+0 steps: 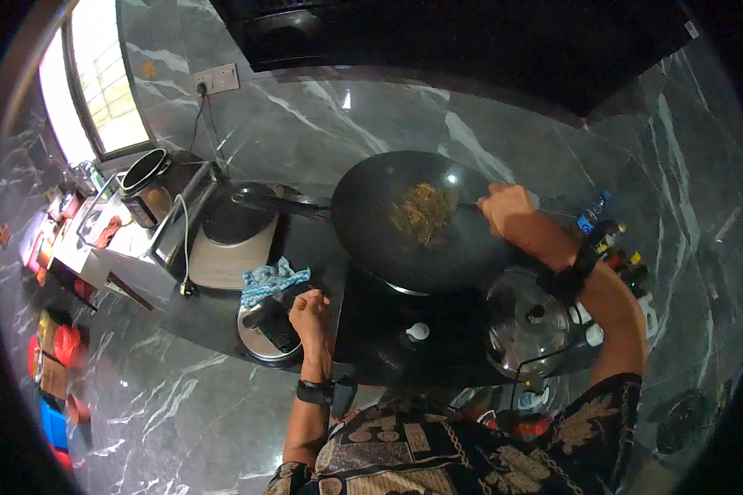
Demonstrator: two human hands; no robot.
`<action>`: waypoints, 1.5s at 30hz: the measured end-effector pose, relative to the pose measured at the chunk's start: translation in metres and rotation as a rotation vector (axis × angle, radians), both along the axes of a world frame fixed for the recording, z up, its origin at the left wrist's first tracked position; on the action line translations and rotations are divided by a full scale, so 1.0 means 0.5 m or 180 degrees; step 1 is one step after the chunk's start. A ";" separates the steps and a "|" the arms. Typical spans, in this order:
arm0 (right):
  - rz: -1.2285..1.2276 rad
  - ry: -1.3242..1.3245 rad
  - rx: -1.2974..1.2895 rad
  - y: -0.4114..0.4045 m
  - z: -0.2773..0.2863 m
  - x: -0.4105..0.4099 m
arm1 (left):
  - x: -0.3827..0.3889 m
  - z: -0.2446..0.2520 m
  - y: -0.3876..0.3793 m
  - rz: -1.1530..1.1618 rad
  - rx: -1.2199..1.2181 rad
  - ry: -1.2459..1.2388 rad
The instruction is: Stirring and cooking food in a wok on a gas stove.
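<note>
A large dark wok [371, 241] sits on the black cooktop [378, 346], its long handle [285, 205] pointing left. Cooked food in small pieces [426, 213] lies in its middle. At the wok's right side my right hand [509, 207] is closed around a thin dark utensil handle; the utensil's far end is not clear. My left hand [310, 309] is loosely curled beside a pressure-cooker-like lid with a black handle [275, 325], and whether it holds anything cannot be told. A blue and white checked cloth [272, 279] lies just beyond that lid.
A glass lid [514, 328] lies on the right of the cooktop, with bottles [594, 213] behind it. On the left are an electric hot plate [232, 253] with a dark pan on it and an open cooker [145, 185]. A range hood [439, 49] overhangs the back.
</note>
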State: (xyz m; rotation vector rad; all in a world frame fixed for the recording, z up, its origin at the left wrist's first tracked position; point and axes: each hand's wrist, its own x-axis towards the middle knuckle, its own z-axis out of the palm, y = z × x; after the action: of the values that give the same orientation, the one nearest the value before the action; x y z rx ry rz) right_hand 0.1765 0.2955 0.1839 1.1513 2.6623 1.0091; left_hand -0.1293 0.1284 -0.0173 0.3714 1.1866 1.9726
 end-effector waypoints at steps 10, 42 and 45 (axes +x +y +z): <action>0.0874 0.0116 -0.0220 -0.085 0.115 0.030 | -0.008 -0.022 -0.013 -0.0038 -0.0048 -0.0016; 0.0143 0.0090 -0.0474 0.027 0.001 -0.059 | 0.007 0.003 -0.006 -0.0024 -0.0122 0.0210; 0.0119 -0.0235 -0.0928 0.001 0.012 -0.048 | 0.000 -0.024 0.006 -0.0100 -0.0120 0.0148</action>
State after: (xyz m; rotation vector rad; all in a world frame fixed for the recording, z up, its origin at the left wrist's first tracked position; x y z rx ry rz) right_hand 0.1524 0.2962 0.1897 0.9877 2.6662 0.6247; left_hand -0.1292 0.1314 -0.0292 0.4161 1.2383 1.9214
